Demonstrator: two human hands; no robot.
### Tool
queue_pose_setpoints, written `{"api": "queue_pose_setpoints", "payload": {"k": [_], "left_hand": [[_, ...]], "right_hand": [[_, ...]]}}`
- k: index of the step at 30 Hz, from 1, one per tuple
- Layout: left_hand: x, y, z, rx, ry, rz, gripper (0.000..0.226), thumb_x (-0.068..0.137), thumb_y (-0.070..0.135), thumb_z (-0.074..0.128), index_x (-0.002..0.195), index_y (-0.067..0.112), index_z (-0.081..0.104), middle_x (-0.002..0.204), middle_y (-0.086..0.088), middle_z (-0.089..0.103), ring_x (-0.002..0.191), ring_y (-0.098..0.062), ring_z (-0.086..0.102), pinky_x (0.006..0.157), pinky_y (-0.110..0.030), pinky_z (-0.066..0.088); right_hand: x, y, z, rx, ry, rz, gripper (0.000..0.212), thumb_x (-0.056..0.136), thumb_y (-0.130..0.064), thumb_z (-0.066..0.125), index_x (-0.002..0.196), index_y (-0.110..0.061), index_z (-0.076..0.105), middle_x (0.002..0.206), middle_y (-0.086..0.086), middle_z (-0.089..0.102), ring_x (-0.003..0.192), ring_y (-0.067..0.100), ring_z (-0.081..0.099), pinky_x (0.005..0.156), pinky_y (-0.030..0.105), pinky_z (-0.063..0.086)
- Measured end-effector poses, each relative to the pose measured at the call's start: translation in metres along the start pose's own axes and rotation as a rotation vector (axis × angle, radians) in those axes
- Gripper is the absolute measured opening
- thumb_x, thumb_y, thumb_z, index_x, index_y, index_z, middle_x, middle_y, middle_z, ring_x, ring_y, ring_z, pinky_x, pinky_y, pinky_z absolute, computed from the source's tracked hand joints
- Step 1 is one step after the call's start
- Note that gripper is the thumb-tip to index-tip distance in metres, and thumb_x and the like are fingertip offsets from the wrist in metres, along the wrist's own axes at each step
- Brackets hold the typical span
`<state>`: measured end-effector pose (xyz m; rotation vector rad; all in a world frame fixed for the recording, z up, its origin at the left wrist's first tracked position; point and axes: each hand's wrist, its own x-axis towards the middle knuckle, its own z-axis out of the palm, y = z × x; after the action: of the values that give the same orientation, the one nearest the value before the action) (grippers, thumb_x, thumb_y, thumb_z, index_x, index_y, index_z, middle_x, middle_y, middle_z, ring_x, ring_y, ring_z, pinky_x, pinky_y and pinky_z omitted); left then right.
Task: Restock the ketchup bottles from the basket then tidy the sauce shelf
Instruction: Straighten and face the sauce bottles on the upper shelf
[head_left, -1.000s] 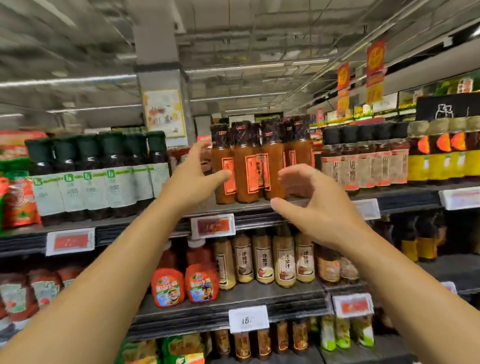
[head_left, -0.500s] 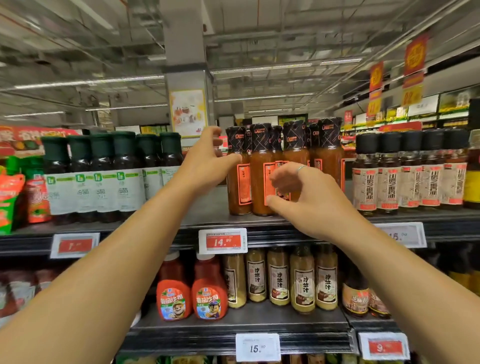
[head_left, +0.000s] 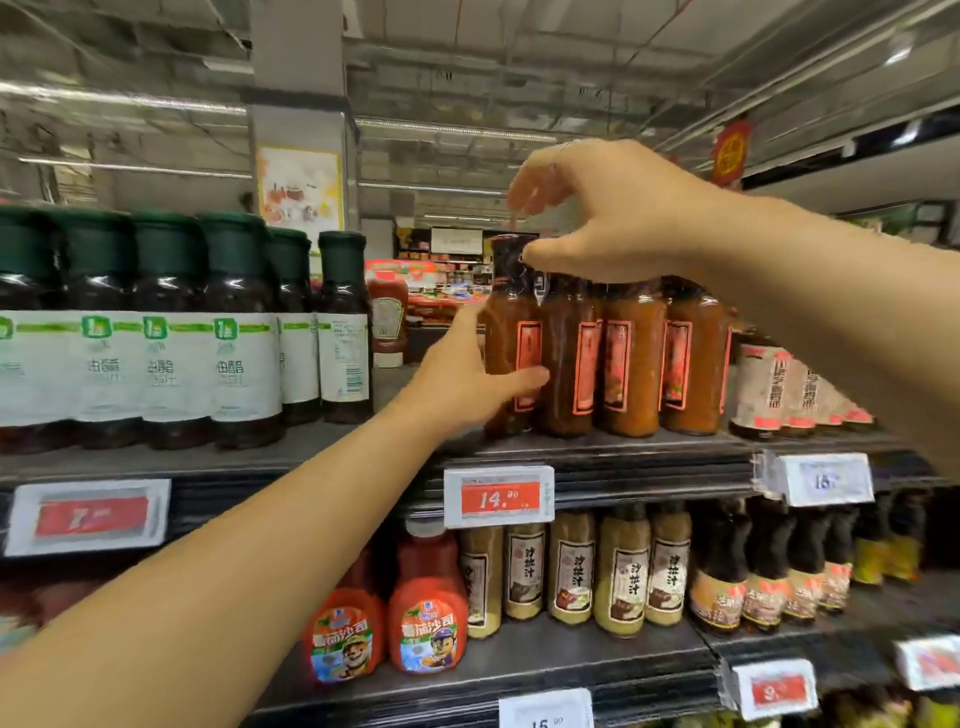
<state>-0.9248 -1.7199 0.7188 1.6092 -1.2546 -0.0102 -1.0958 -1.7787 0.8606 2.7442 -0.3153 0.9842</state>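
Since the earlier frames, both hands have been brought onto the row of orange sauce bottles (head_left: 602, 358) on the upper shelf (head_left: 623, 457). Half a second ago the left hand was held off to the side of the row and the right hand hovered in front of the labels. Now the left hand (head_left: 462, 384) is laid against the side of the leftmost orange bottle (head_left: 511, 332), its thumb stretched across the lower label and its fingers reaching behind the glass; whether those fingers are curled round the bottle cannot be told. The right hand (head_left: 613, 218) has been raised above the row, with its thumb touching the dark cap of that same bottle and its other fingers arched loosely over the top, not clearly closed on anything.

From this, the step in hand is judged to be tidying: the leftmost bottle is being steadied and squared up with its neighbours.

As for the task's own item, a single ketchup bottle (head_left: 387, 322) is seen standing upside down at the back of the upper shelf, in the gap between the dark green-capped bottles (head_left: 171, 332) and the orange row. Two red squeeze bottles (head_left: 387, 618) with cartoon labels are stood on the lower shelf below the 14.90 price tag (head_left: 498, 500). No basket is in view, so how much restocking remains cannot be judged.
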Motion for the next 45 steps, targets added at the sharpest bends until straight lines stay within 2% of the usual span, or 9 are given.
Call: {"api": "queue_pose_setpoints", "payload": {"k": [5,10,15,20,22,29,35,39,45], "left_hand": [[0.001,-0.01,0.002,0.054,-0.004,0.025,0.074,0.078,0.046,0.082,0.136,0.038,0.037,0.103,0.025,0.058,0.094,0.009,0.055,0.076,-0.019,0.042],[0.001,-0.011,0.0,0.063,-0.026,-0.008,0.058,0.083,0.044,0.078,0.126,0.043,0.04,0.101,0.029,0.056,0.097,0.008,0.055,0.077,-0.018,0.042],[0.001,-0.013,0.001,0.044,-0.062,-0.03,0.056,0.09,0.038,0.073,0.133,0.048,0.039,0.096,0.039,0.05,0.085,0.021,0.047,0.073,-0.009,0.035],[0.0,-0.008,-0.001,-0.046,-0.091,-0.075,0.053,0.092,0.025,0.072,0.133,0.043,0.043,0.105,0.032,0.056,0.097,0.011,0.052,0.09,-0.022,0.041],[-0.001,-0.006,-0.001,-0.063,-0.101,-0.08,0.051,0.091,0.025,0.072,0.128,0.045,0.043,0.102,0.032,0.055,0.093,0.013,0.051,0.083,-0.02,0.039],[-0.009,-0.001,-0.004,0.02,-0.034,-0.054,0.066,0.072,0.044,0.088,0.123,0.043,0.046,0.109,0.026,0.062,0.098,0.011,0.059,0.081,-0.017,0.046],[-0.01,0.001,-0.006,0.056,-0.008,-0.072,0.077,0.066,0.044,0.091,0.13,0.039,0.048,0.114,0.021,0.062,0.103,0.003,0.058,0.078,-0.019,0.043],[-0.011,0.002,-0.006,0.049,-0.008,-0.085,0.073,0.068,0.04,0.091,0.127,0.041,0.048,0.11,0.023,0.062,0.1,0.005,0.058,0.074,-0.017,0.042],[-0.012,0.003,-0.006,0.008,-0.028,-0.087,0.074,0.067,0.036,0.091,0.127,0.039,0.047,0.111,0.017,0.065,0.1,-0.001,0.065,0.092,-0.032,0.055]], "right_hand": [[0.014,0.004,0.022,-0.073,-0.084,-0.065,0.06,0.086,-0.044,0.07,0.142,-0.033,0.05,0.144,-0.006,0.055,0.131,0.017,0.051,0.103,0.031,0.04],[0.025,0.012,0.034,-0.099,-0.132,-0.114,0.052,0.093,-0.045,0.063,0.142,-0.031,0.052,0.138,-0.002,0.06,0.122,0.02,0.057,0.089,0.027,0.041],[0.036,0.022,0.033,-0.051,-0.157,-0.171,0.04,0.097,-0.025,0.055,0.136,-0.03,0.059,0.136,-0.005,0.061,0.11,0.009,0.054,0.082,0.018,0.035],[0.046,0.031,0.028,0.004,-0.227,-0.201,0.042,0.098,-0.018,0.056,0.136,-0.033,0.058,0.136,-0.005,0.062,0.124,0.014,0.057,0.095,0.024,0.04],[0.05,0.035,0.024,0.048,-0.257,-0.206,0.039,0.098,-0.019,0.06,0.135,-0.032,0.059,0.134,-0.006,0.063,0.121,0.011,0.059,0.096,0.024,0.043],[0.06,0.043,0.028,0.115,-0.225,-0.202,0.03,0.096,-0.039,0.065,0.126,-0.032,0.065,0.11,-0.017,0.07,0.098,-0.007,0.063,0.078,0.015,0.044],[0.063,0.041,0.038,0.057,-0.174,-0.222,0.035,0.094,-0.053,0.062,0.121,-0.032,0.066,0.096,-0.018,0.068,0.092,0.002,0.065,0.075,0.023,0.045],[0.063,0.044,0.036,0.082,-0.185,-0.221,0.037,0.094,-0.055,0.061,0.123,-0.032,0.066,0.101,-0.015,0.07,0.094,0.002,0.066,0.08,0.026,0.05],[0.058,0.048,0.027,0.113,-0.249,-0.266,0.036,0.094,-0.046,0.064,0.13,-0.041,0.06,0.119,-0.015,0.066,0.108,0.001,0.063,0.085,0.019,0.043]]}}
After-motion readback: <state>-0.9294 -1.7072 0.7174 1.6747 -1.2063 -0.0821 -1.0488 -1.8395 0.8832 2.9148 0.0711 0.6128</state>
